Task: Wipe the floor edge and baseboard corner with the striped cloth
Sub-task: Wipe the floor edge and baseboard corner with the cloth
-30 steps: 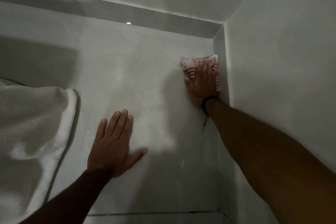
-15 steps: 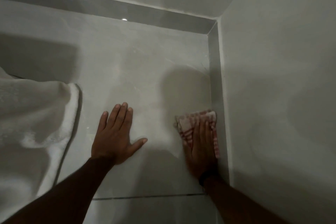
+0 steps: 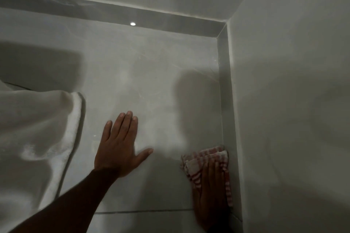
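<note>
— What sort of place is this?
— A room in a home, I think: glossy grey floor tiles (image 3: 151, 73) beneath me, a darker baseboard (image 3: 132, 13) turning a corner, plain pale walls (image 3: 284, 81), and white fluffy fabric (image 3: 37, 119) on my left.

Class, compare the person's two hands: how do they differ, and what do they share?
The left hand lies bare on the floor, thumb spread; the right hand presses the striped cloth. The left hand sits mid-floor; the right hand lies beside the baseboard. Both are flat, palm down.
</note>
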